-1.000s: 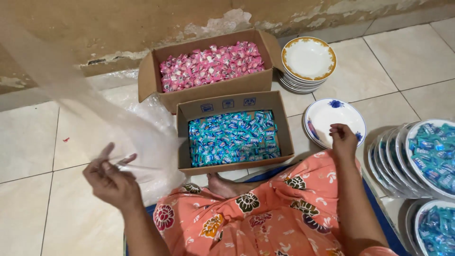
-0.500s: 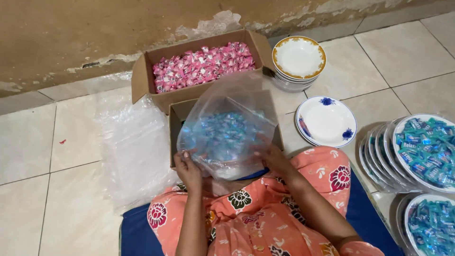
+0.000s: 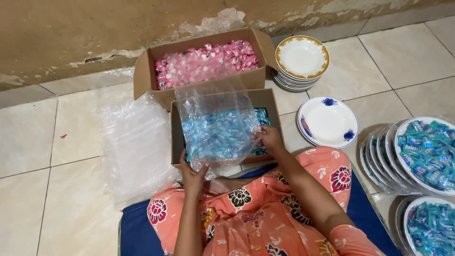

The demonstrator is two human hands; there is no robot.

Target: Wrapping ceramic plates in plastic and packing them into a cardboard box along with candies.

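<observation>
Since half a second ago, the clear plastic bag (image 3: 215,121) has been lowered slightly and is now stretched flatter over the nearer carton. The bag is gripped at its lower left corner by the left hand (image 3: 192,173), whose fingers are closed on the film, and at its lower right edge by the right hand (image 3: 269,138), which pinches the plastic there. The bag is held upright and spread between both hands, above the box of blue sweets (image 3: 222,135), so that the blue wrappers are seen through it. Just behind that carton, touching it, the box of pink sweets (image 3: 204,64) is set with its flaps open against the wall. To the left, a heap of clear plastic bags (image 3: 137,142) is laid on the tiled floor (image 3: 38,142). To the right of the pink carton, a stack of gold-rimmed plates (image 3: 302,59) is seen, and nearer, a white plate with blue flowers (image 3: 328,121) is laid beside the blue carton. At the far right, wrapped plates filled with blue sweets (image 3: 424,154) are ranged overlapping one another. The lap is covered by an orange flowered garment (image 3: 265,213), and a blue mat (image 3: 137,234) is spread beneath.
</observation>
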